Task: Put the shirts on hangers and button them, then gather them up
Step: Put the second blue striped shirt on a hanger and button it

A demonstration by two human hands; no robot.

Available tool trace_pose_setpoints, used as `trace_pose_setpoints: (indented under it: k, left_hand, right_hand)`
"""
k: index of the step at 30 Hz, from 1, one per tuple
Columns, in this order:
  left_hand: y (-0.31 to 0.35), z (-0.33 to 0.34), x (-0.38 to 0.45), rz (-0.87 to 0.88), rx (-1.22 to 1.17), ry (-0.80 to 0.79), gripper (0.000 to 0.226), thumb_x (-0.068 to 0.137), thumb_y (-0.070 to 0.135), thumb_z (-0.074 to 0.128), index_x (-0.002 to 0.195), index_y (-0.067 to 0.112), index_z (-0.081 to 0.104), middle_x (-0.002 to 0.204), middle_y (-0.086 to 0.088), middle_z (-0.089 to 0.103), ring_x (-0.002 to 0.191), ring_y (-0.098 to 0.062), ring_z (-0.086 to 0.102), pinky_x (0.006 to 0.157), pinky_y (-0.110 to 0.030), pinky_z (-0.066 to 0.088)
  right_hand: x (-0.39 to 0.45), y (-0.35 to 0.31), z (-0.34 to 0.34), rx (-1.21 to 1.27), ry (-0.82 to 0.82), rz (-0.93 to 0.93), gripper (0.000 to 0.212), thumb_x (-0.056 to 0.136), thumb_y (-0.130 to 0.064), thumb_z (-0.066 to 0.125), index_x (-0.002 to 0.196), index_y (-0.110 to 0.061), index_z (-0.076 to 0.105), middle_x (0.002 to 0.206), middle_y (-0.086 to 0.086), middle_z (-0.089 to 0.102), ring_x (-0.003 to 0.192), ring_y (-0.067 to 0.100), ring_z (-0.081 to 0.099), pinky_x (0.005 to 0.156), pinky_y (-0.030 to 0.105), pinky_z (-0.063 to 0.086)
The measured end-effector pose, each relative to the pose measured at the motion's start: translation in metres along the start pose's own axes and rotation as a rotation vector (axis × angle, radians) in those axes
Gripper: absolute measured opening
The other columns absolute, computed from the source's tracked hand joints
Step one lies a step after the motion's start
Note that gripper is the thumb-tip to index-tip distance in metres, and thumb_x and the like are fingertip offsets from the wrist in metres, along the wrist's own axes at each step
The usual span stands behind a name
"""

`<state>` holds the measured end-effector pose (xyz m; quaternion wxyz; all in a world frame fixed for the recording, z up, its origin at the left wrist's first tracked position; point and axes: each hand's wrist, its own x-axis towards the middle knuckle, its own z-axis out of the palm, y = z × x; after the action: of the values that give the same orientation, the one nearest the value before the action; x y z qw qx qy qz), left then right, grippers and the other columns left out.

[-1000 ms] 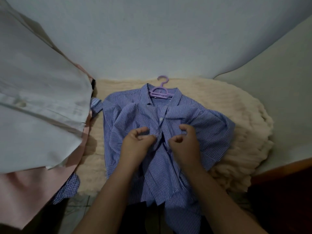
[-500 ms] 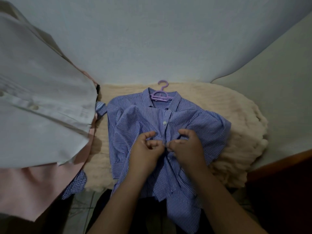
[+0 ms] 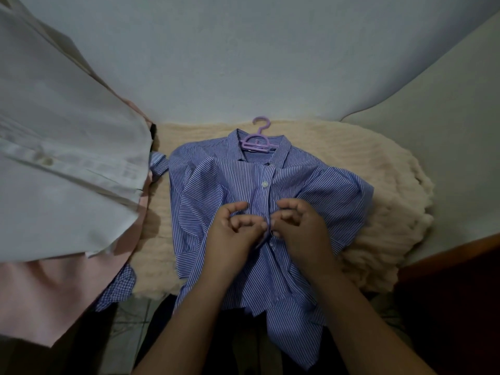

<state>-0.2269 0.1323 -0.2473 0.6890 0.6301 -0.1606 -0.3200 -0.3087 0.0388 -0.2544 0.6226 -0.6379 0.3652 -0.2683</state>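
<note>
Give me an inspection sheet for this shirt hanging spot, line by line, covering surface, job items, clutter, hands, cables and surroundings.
Surface: cream fluffy blanket, rumpled at its right edge.
Job's things: blue striped shirt lies flat on it, purple hanger in the collar, one white button fastened below the collar.
Clutter: white shirt over pink garment at left; a checked blue cloth beneath.
Hands: left hand and right hand pinch the placket mid-front.
Cables: nothing seen.
Surroundings: pale wall; tiled floor.

No text, label, brand or number can be read on anything here.
</note>
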Motion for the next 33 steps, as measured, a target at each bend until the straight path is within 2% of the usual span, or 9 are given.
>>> trace_pose_setpoints:
  k: [7, 11, 15, 17, 19, 21, 23, 28, 33]
  left_hand:
    - [-0.011, 0.000, 0.003, 0.043, 0.094, 0.011, 0.034, 0.079, -0.008, 0.069, 0.101, 0.011, 0.052, 0.080, -0.006, 0.069, 0.062, -0.007, 0.064, 0.060, -0.017, 0.054]
    - [-0.016, 0.001, 0.002, 0.086, 0.138, 0.029, 0.035, 0.078, -0.008, 0.071, 0.096, 0.016, 0.052, 0.082, -0.005, 0.069, 0.068, -0.009, 0.065, 0.065, -0.019, 0.054]
    - [-0.019, 0.001, 0.002, 0.089, 0.156, 0.052, 0.030, 0.080, -0.003, 0.072, 0.094, 0.016, 0.052, 0.080, -0.003, 0.071, 0.069, -0.009, 0.067, 0.063, -0.019, 0.054]
    - [-0.018, 0.001, 0.004, 0.019, 0.128, 0.078, 0.028, 0.081, -0.004, 0.070, 0.093, 0.014, 0.052, 0.075, 0.000, 0.071, 0.066, -0.009, 0.067, 0.061, -0.020, 0.055]
    - [-0.014, -0.004, 0.009, -0.157, -0.060, 0.079, 0.027, 0.082, -0.008, 0.066, 0.091, 0.011, 0.051, 0.068, 0.000, 0.071, 0.059, -0.011, 0.065, 0.057, -0.020, 0.055]
    - [-0.008, -0.011, 0.015, -0.347, -0.281, 0.028, 0.026, 0.081, -0.010, 0.063, 0.091, 0.010, 0.050, 0.066, -0.004, 0.069, 0.055, -0.012, 0.065, 0.053, -0.022, 0.056]
    - [-0.009, -0.015, 0.019, -0.408, -0.309, 0.004, 0.025, 0.080, -0.008, 0.064, 0.092, 0.010, 0.051, 0.069, -0.006, 0.068, 0.056, -0.012, 0.065, 0.052, -0.022, 0.055]
    - [-0.023, -0.019, 0.009, -0.170, 0.058, 0.082, 0.028, 0.081, 0.002, 0.071, 0.102, 0.012, 0.054, 0.076, -0.001, 0.065, 0.070, -0.014, 0.062, 0.069, -0.028, 0.052]
    - [-0.044, -0.025, -0.018, 0.007, 0.341, 0.024, 0.045, 0.073, 0.004, 0.079, 0.099, 0.028, 0.052, 0.088, 0.001, 0.059, 0.073, -0.005, 0.055, 0.071, -0.015, 0.049]
  right_hand:
    - [-0.003, 0.001, 0.001, 0.003, -0.027, -0.035, 0.018, 0.081, 0.000, 0.068, 0.082, -0.017, 0.065, 0.073, -0.004, 0.064, 0.067, 0.001, 0.062, 0.065, 0.019, 0.053]
    - [-0.001, 0.005, 0.005, -0.070, 0.070, -0.041, 0.024, 0.080, -0.001, 0.068, 0.074, -0.023, 0.061, 0.074, 0.002, 0.065, 0.071, 0.017, 0.064, 0.069, 0.035, 0.055]
    - [0.002, 0.007, 0.008, -0.055, 0.132, -0.006, 0.026, 0.078, 0.001, 0.068, 0.071, -0.017, 0.050, 0.076, 0.012, 0.065, 0.067, 0.022, 0.060, 0.065, 0.035, 0.053]
    - [0.003, 0.008, 0.009, -0.028, 0.140, 0.048, 0.031, 0.079, 0.001, 0.067, 0.071, -0.016, 0.043, 0.078, 0.014, 0.062, 0.066, 0.020, 0.057, 0.065, 0.036, 0.051]
    - [0.005, 0.008, 0.008, 0.021, 0.086, 0.094, 0.034, 0.081, 0.003, 0.065, 0.073, -0.016, 0.037, 0.077, 0.012, 0.059, 0.065, 0.018, 0.055, 0.064, 0.035, 0.050]
    - [0.007, 0.007, 0.006, 0.100, 0.007, 0.116, 0.036, 0.083, 0.005, 0.062, 0.074, -0.016, 0.035, 0.072, 0.009, 0.056, 0.059, 0.015, 0.054, 0.059, 0.028, 0.049]
    - [0.010, 0.008, 0.006, 0.137, -0.030, 0.114, 0.035, 0.082, 0.007, 0.062, 0.076, -0.015, 0.035, 0.068, 0.007, 0.057, 0.053, 0.009, 0.053, 0.053, 0.022, 0.048]
    - [0.007, 0.022, 0.002, 0.002, 0.039, 0.065, 0.023, 0.084, 0.000, 0.063, 0.076, -0.015, 0.047, 0.074, 0.009, 0.061, 0.064, 0.015, 0.058, 0.063, 0.028, 0.049]
    - [-0.011, 0.034, -0.013, -0.222, -0.004, -0.017, 0.023, 0.085, -0.004, 0.065, 0.082, -0.022, 0.050, 0.081, -0.004, 0.064, 0.071, -0.004, 0.059, 0.063, 0.007, 0.045]
